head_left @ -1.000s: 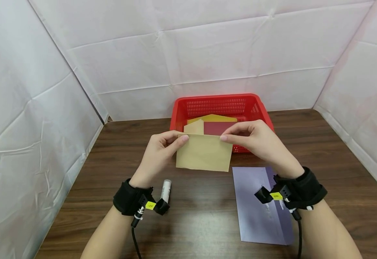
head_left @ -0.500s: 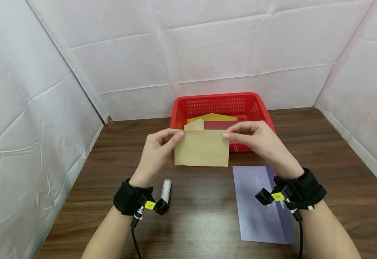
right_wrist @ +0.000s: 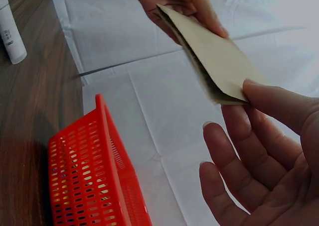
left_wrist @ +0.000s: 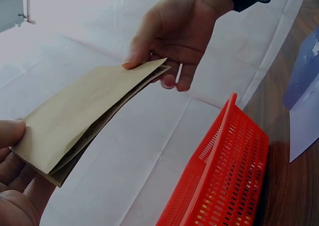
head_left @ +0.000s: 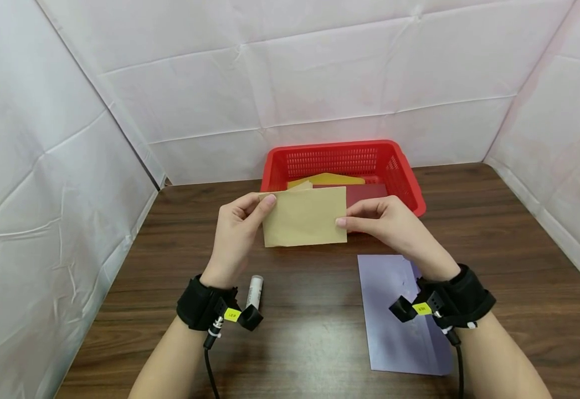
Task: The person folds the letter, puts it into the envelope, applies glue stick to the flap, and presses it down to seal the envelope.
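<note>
A brown wooden surface (head_left: 309,338) carries a red basket (head_left: 329,146) with papers inside. Nearer the person lies a purple sheet (head_left: 390,346), partly beneath the right wrist. A folded tan paper (head_left: 304,219) is held up before the basket; the left hand (head_left: 232,233) pinches its upper left corner, the right hand (head_left: 386,224) its right edge. A white tube (head_left: 254,291) lies near the left wrist.

Creased white sheet walls (head_left: 314,77); brown wood-grain tabletop (head_left: 309,327), faintly shiny.

From far away I see a small booth (head_left: 564,138), with creased white cloth walls (head_left: 319,72) around a flat brown wood-grain table (head_left: 309,310).
</note>
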### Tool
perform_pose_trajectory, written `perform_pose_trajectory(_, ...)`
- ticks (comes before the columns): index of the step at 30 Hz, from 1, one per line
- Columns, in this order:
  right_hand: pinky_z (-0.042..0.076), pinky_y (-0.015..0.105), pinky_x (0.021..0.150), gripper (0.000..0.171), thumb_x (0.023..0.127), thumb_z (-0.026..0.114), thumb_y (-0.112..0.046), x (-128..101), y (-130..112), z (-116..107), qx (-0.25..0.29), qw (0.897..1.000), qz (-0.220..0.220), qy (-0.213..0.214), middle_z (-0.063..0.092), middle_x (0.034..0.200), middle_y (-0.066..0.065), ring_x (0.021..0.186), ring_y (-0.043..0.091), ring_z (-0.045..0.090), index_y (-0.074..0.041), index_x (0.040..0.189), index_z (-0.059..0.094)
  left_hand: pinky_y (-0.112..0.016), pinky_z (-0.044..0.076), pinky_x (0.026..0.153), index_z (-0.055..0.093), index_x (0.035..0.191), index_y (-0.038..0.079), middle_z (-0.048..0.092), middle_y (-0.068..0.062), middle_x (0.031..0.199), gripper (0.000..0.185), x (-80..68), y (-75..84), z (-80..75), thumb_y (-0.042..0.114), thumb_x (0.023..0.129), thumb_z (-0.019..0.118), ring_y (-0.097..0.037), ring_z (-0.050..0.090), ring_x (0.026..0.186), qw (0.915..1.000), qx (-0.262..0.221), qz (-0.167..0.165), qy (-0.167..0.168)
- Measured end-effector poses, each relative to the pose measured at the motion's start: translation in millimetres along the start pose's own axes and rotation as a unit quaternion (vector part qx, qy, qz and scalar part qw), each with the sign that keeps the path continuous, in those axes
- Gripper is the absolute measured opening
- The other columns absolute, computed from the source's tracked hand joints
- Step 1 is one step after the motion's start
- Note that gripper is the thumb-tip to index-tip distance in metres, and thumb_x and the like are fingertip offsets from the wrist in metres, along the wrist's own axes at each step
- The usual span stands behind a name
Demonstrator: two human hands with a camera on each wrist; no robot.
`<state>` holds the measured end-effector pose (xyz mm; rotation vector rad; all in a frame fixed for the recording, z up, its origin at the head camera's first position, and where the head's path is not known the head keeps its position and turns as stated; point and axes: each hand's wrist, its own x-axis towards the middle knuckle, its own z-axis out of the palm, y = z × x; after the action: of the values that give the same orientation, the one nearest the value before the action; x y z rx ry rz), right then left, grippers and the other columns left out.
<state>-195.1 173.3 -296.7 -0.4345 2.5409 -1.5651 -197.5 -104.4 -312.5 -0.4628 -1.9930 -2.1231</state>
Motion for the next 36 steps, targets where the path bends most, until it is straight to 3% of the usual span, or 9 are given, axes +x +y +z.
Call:
perform_pose_trajectory(9,0.055,0.037,0.083,0.027,0.089,0.078,-0.035,-1.6,8.3,6.4,-0.010,1.000,-0.006,-0.019,0.075,0.092,0.003,0.098,0.024,0.065,-0.013,0.105,0.079,-0.027,0.053,0.075,0.072,0.109,-0.005,0.071,-0.006,0.090,0.027,-0.5,1.6,-1.2,0.019,0.098,0.069,-0.019,0.063,0.083,0.9998,-0.015,-0.003,0.015)
perform_pose_trajectory(24,0.056,0.033,0.076,0.032,0.087,0.079,-0.039,-8.7,4.1,1.6,-0.016,1.000,0.016,0.013,0.075,0.095,0.004,0.098,0.025,0.065,-0.013,0.106,0.079,-0.028,0.053,0.079,0.074,0.110,0.000,0.072,-0.010,0.100,0.027,-1.3,1.3,-2.1,0.023,0.097,0.070,-0.021,0.062,0.090,0.9998,0.018,0.004,-0.001)
perform_pose_trajectory(29,0.055,0.031,0.078,0.031,0.087,0.080,-0.039,-9.1,5.0,0.5,-0.006,1.000,0.016,0.017,0.075,0.095,0.004,0.097,0.023,0.065,-0.013,0.105,0.079,-0.030,0.053,0.084,0.073,0.109,-0.002,0.071,-0.009,0.100,0.028,-0.9,-1.8,-2.2,0.023,0.097,0.070,-0.021,0.062,0.095,0.9998,0.004,-0.019,-0.003)
perform_pose_trajectory(36,0.048,0.038,0.085,0.038,0.086,0.079,-0.047,-11.0,4.5,-5.7,0.021,0.998,0.054,0.032,0.074,0.094,0.005,0.101,0.026,0.060,-0.016,0.107,0.078,-0.030,0.054,0.078,0.073,0.109,-0.001,0.072,-0.005,0.094,0.029,-4.5,-7.3,-1.9,0.024,0.094,0.074,-0.018,0.063,0.090,0.9977,0.001,-0.066,-0.011)
